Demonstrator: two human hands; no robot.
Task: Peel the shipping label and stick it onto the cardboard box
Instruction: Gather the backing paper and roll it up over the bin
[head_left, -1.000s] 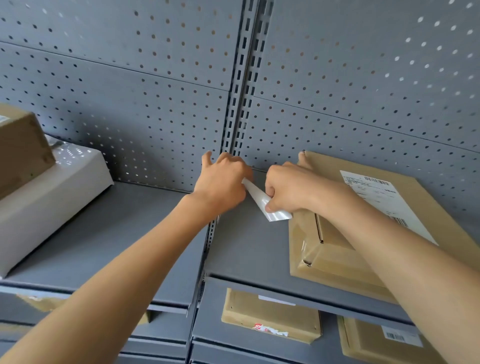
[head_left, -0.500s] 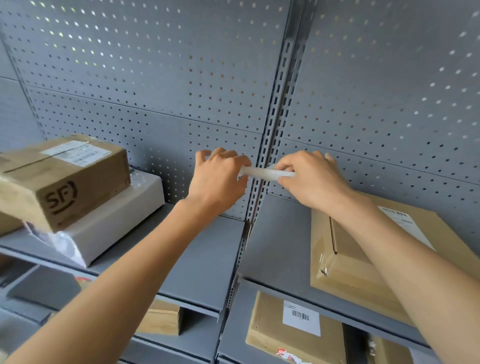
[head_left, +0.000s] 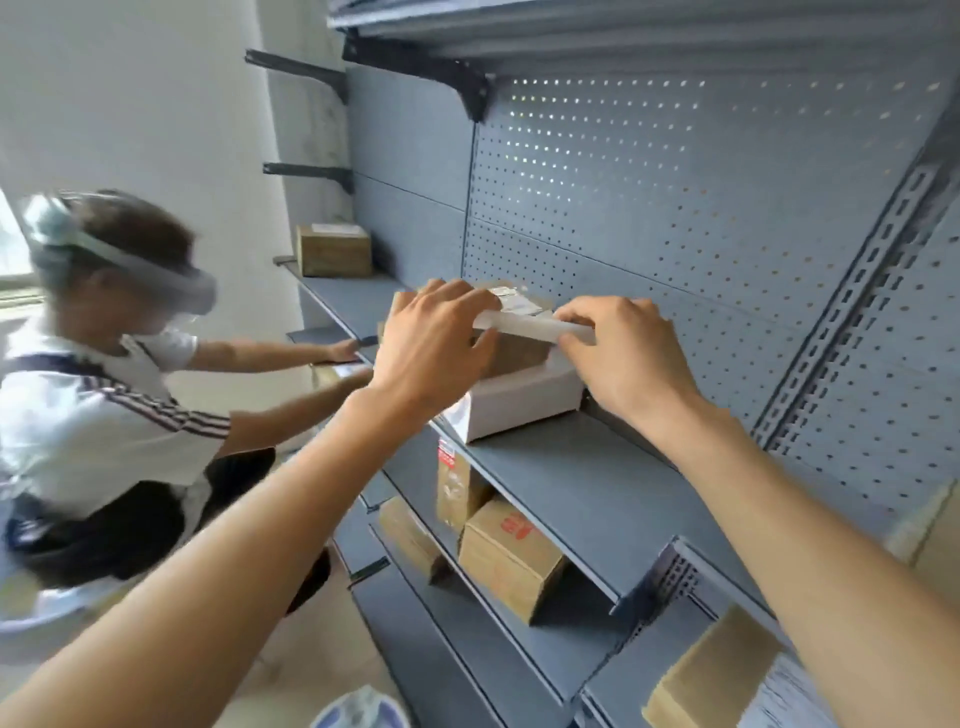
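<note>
We hold the label (head_left: 530, 326) stretched between both hands, up in front of the grey shelf (head_left: 566, 483). Our left hand (head_left: 434, 345) pinches its left end, thumb below and fingers curled over the top edge; our right hand (head_left: 621, 353) pinches the right end the same way, so each grip is closed on the label. The label shows as a narrow white strip, seen nearly edge-on, and we cannot tell whether its backing is off.

Just behind the label, a brown box (head_left: 511, 332) sits on top of a white box (head_left: 524, 400), which rests on the shelf against the pegboard (head_left: 675, 208). The brown box carries a printed sticker (head_left: 511, 301) on its top face. The label hangs in front of the brown box's upper edge; we cannot tell whether it touches the box.

Farther back along the same shelf stands a small box (head_left: 335, 249), well apart from our hands. On the shelf below are more brown boxes, one with red print (head_left: 511, 553), and another at the lower right (head_left: 717, 675).

To our left a second person (head_left: 104, 395), in a white shirt with striped sleeves and a head-worn rig, crouches and reaches both arms toward the lower shelving. The view is blurred at that side.
</note>
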